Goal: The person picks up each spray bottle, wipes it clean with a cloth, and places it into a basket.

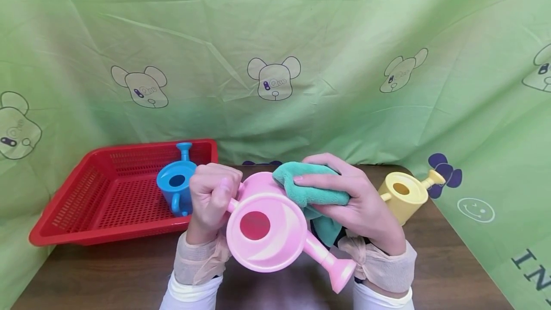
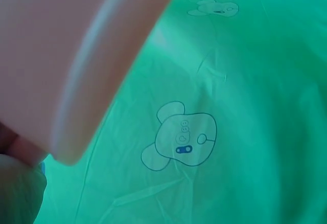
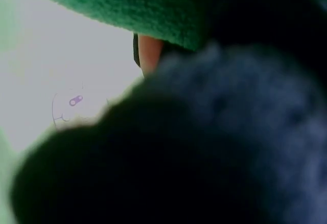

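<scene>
A pink watering can (image 1: 269, 204) is held up above the table, its top tilted toward the head camera and its spout pointing down to the right. My left hand (image 1: 214, 195) grips its handle with curled fingers. In my right hand (image 1: 355, 195) is a green cloth (image 1: 310, 188), pinched between thumb and fingers and pressed to the can's side. The left wrist view has a blurred part of the pink can (image 2: 76, 55) close up. Cloth (image 3: 133, 14) and dark folds fill much of the right wrist view.
A red basket (image 1: 82, 190) stands on the left of the wooden table (image 1: 116, 271), with a blue watering can (image 1: 175, 181) inside. To the right, behind my right hand, is a yellow watering can (image 1: 402, 197). A green printed curtain (image 1: 275, 128) hangs behind the table.
</scene>
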`<control>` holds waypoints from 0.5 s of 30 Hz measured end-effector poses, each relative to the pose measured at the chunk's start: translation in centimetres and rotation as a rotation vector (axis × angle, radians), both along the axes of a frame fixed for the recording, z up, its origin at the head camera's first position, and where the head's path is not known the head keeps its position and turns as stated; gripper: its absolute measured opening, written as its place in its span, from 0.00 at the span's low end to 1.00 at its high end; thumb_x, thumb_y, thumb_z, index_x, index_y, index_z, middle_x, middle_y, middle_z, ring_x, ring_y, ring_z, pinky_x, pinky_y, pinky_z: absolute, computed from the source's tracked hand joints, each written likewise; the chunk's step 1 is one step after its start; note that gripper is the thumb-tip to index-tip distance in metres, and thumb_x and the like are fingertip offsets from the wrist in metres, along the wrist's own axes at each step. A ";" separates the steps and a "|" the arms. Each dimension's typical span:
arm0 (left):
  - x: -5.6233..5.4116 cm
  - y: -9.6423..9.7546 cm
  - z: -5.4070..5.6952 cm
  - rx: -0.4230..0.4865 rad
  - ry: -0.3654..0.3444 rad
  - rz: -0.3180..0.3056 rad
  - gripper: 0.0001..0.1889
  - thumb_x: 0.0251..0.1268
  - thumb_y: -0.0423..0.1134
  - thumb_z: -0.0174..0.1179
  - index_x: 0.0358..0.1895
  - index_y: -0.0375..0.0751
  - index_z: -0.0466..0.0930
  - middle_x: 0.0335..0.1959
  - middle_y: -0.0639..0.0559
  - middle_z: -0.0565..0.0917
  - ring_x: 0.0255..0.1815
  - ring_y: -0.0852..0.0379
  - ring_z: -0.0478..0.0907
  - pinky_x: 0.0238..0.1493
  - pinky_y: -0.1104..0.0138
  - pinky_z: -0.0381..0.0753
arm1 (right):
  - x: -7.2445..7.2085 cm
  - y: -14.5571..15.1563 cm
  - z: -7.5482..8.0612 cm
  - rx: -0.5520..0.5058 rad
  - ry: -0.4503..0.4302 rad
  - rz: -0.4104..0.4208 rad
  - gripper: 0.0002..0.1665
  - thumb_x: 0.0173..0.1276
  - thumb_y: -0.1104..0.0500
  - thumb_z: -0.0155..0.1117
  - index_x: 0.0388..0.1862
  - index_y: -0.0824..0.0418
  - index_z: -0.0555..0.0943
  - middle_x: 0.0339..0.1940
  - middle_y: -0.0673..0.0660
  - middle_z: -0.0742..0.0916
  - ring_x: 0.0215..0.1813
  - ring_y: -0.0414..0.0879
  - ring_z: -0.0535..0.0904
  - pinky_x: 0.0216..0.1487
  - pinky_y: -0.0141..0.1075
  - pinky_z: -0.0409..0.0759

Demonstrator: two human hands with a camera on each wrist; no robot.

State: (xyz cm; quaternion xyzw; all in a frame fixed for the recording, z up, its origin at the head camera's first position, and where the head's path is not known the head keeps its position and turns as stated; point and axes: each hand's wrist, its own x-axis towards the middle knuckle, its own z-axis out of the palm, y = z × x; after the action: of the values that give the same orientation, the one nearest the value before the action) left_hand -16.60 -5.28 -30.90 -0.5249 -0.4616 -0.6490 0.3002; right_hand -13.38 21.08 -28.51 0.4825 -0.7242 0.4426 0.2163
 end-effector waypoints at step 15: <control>0.5 1.5 0.0 -0.174 0.126 0.110 0.19 0.59 0.31 0.58 0.10 0.45 0.66 0.09 0.55 0.68 0.12 0.65 0.61 0.16 0.77 0.63 | -0.9 -0.6 -0.4 0.154 -0.015 -0.215 0.29 0.63 0.75 0.70 0.57 0.49 0.90 0.64 0.58 0.83 0.64 0.48 0.79 0.65 0.31 0.77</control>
State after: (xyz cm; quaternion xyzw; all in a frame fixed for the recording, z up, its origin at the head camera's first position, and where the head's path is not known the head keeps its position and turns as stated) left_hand -16.06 -3.80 -30.94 -0.5624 -0.5245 -0.5550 0.3172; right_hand -14.27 20.47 -28.92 0.4139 -0.8053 0.3634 0.2192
